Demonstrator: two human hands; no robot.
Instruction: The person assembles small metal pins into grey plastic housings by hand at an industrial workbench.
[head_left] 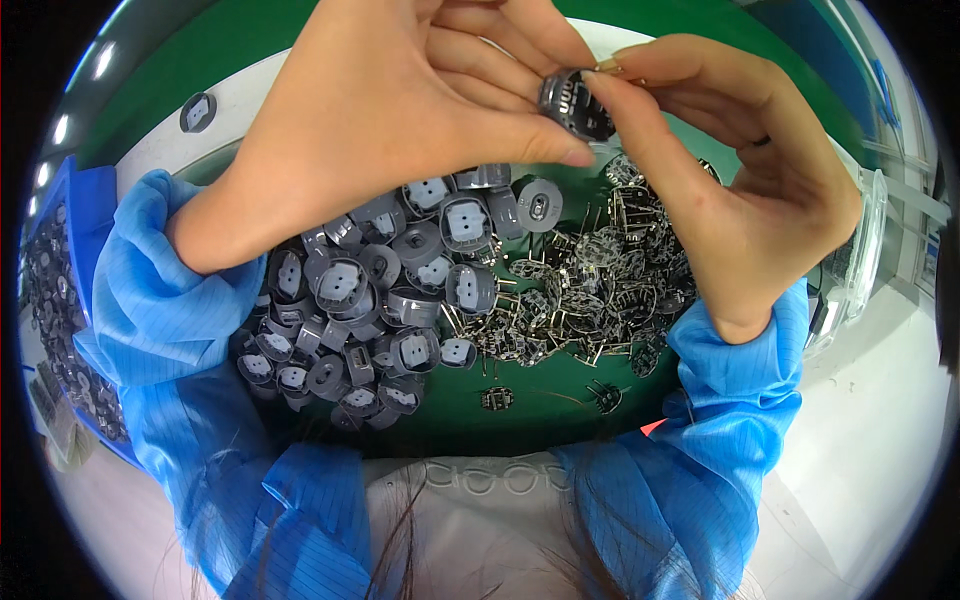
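Above the far side of the table, my left hand (390, 110) is closed, its thumb and fingers round a small dark round housing (556, 98). A black circuit board with white markings (590, 112) shows at the housing's face. My right hand (745, 175) pinches the board's right side between thumb and forefinger, and thin metal pins (628, 76) stick out by those fingertips. How deep the board sits in the housing cannot be made out. Below my left hand lies a pile of grey round housings (415, 240); below my right lies a heap of black round circuit boards with pins (600, 280).
Two loose boards, one being a small round board (496, 398), lie near the green table's front edge. A single grey housing (198, 112) rests on the white rim (160, 140). At the left stands a blue bin (90, 190) full of parts; a clear plastic container (855, 270) stands right.
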